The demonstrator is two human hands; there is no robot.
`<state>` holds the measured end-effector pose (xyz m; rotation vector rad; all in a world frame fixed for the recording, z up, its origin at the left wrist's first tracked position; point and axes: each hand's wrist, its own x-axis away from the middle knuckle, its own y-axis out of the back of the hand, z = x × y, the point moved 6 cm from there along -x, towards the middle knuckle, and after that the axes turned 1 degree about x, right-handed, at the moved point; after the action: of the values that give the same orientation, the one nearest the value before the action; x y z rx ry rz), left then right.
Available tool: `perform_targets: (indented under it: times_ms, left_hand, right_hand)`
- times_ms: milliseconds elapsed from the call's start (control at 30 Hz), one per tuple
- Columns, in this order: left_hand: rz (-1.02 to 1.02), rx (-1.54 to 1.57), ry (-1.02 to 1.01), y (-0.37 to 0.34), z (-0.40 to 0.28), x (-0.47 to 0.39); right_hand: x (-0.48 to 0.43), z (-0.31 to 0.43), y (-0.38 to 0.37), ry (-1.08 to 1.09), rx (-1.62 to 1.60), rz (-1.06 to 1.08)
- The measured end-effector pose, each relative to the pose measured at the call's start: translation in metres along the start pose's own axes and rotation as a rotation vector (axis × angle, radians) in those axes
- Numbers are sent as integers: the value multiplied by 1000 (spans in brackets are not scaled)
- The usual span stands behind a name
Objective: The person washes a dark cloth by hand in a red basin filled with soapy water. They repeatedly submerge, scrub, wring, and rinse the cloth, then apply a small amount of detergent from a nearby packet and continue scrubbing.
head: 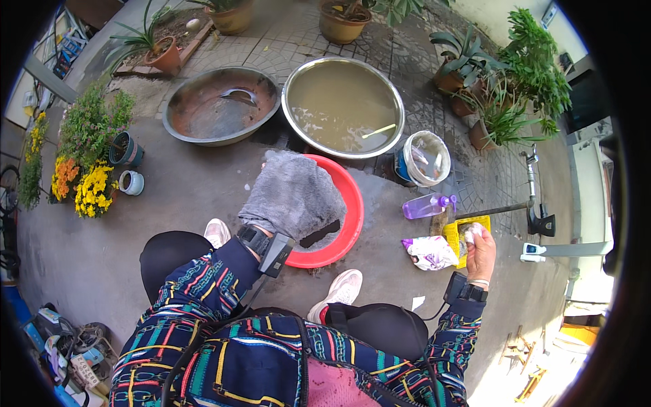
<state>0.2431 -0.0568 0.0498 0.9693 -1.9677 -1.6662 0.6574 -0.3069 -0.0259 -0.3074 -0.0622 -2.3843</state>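
Observation:
A wet grey cloth (292, 196) lies across a red plastic basin (351, 203) between my feet. It covers nearly all of my left hand (265, 232); only skin near the wrist shows, so its grip is hidden. Below the cloth's fold sits a dark patch of water or shadow in the basin. Out to the right, my right hand (480, 254) pinches a small whitish lump (473, 232), possibly soap, over a yellow plastic basket (487, 221). Beside the basket lies a white and purple plastic packet (431, 253).
Beyond the red basin stand a metal basin of murky water (341, 102) and a wide metal basin (213, 122). At right are a white-lined bucket (441, 173), a purple pump bottle (424, 206) lying down, and a tap (530, 163). Potted flowers (94, 188) stand left.

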Motion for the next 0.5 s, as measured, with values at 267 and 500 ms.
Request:
perform_targets:
  times_ms: [267, 500]
  left_hand:
    - [19, 145, 65, 43, -1, 20]
    - [-78, 333, 48, 75, 17, 36]
  right_hand:
    - [104, 113, -256, 8, 146, 554]
    - [141, 138, -330, 132, 590, 483]
